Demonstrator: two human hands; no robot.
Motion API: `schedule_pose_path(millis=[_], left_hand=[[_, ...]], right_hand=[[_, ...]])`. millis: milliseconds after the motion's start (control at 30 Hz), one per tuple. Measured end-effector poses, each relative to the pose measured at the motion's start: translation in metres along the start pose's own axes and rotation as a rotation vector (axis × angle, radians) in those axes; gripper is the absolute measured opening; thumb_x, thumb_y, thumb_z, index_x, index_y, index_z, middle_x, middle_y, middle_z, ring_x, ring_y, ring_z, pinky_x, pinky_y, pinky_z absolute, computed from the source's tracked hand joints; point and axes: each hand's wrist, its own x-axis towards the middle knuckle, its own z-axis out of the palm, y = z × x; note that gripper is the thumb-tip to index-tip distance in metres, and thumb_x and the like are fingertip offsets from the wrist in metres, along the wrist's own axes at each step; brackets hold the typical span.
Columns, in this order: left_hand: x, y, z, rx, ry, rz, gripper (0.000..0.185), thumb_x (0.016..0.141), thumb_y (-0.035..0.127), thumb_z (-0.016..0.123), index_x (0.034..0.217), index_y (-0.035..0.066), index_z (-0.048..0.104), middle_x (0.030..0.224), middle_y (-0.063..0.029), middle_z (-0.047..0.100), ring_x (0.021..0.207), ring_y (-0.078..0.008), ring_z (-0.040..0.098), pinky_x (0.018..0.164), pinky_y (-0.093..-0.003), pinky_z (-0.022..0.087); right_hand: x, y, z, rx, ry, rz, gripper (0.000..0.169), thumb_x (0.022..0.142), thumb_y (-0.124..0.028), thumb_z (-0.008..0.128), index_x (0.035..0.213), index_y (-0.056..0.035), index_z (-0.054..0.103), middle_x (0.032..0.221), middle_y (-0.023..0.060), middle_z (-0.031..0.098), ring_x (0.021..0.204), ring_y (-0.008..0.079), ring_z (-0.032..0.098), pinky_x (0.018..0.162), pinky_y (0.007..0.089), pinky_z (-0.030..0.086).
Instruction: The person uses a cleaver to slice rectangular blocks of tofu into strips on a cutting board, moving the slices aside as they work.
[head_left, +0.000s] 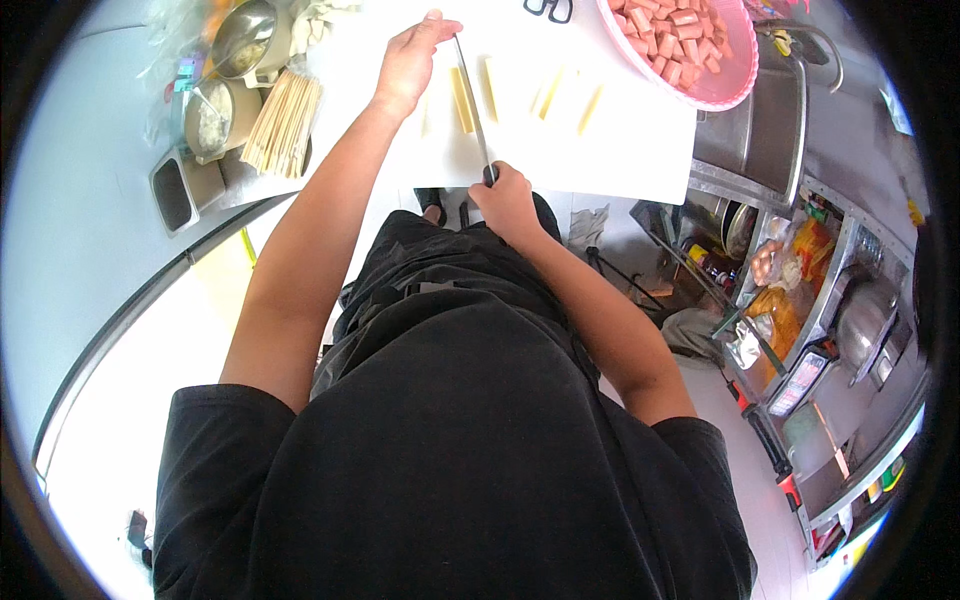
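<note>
My right hand grips the black handle of a long knife at the near edge of a white work surface. The thin blade points away from me, next to a pale yellow food strip. At the blade's far tip is my left hand, fingers extended; whether they pinch the tip or only rest by it cannot be made out. Further yellow strips lie spaced out to the right, including one strip nearest the basket. Glare washes out their edges.
A pink basket of cut sausage pieces sits at the far right, near black-handled scissors. Wooden skewers and pots stand at left. Beyond the right edge are a metal sink and a loaded shelf rack.
</note>
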Motion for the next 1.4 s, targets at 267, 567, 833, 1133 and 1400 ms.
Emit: schedule_pose_path(millis=[267,567,833,1133,1400], left_hand=[[0.002,0.001,0.002,0.008,-0.011,-0.012,0.067,0.111,0.057,0.038,0.131,0.002,0.071,0.136,-0.0112,0.071,0.136,-0.0253,0.059,0.120,-0.0420,0.037],[0.002,0.000,0.003,-0.005,-0.029,-0.017,0.067,0.112,0.057,0.038,0.133,0.002,0.069,0.137,-0.0120,0.070,0.137,-0.0255,0.058,0.120,-0.0423,0.037],[0.001,0.003,0.005,-0.030,-0.030,-0.037,0.065,0.112,0.055,0.038,0.132,0.002,0.070,0.137,-0.0120,0.071,0.136,-0.0255,0.058,0.119,-0.0424,0.038],[-0.001,0.006,0.006,-0.027,-0.028,-0.035,0.066,0.112,0.056,0.038,0.132,0.002,0.070,0.137,-0.0125,0.070,0.136,-0.0258,0.058,0.120,-0.0427,0.038],[-0.003,0.006,0.009,0.021,-0.013,-0.011,0.068,0.112,0.057,0.038,0.132,0.001,0.069,0.137,-0.0130,0.070,0.137,-0.0260,0.057,0.120,-0.0433,0.038]], right_hand=[[0.000,-0.002,-0.004,0.041,-0.005,0.003,0.025,0.080,-0.016,0.070,0.085,0.0074,0.063,0.076,0.0262,0.067,0.077,0.0461,0.068,0.075,0.0510,0.054],[-0.001,-0.004,-0.006,0.045,-0.029,0.002,0.026,0.082,-0.016,0.069,0.088,0.0093,0.064,0.076,0.0259,0.068,0.076,0.0447,0.069,0.073,0.0506,0.053],[-0.001,-0.003,-0.006,0.048,-0.032,0.003,0.026,0.082,-0.016,0.068,0.088,0.0091,0.064,0.075,0.0257,0.068,0.075,0.0448,0.069,0.073,0.0505,0.053],[0.003,0.005,0.000,0.053,-0.040,0.032,0.027,0.081,-0.018,0.069,0.090,0.0080,0.066,0.080,0.0273,0.070,0.080,0.0467,0.070,0.078,0.0509,0.054],[0.003,0.005,-0.001,0.035,-0.035,0.028,0.027,0.081,-0.018,0.069,0.088,0.0071,0.065,0.081,0.0279,0.070,0.083,0.0470,0.070,0.080,0.0516,0.054]])
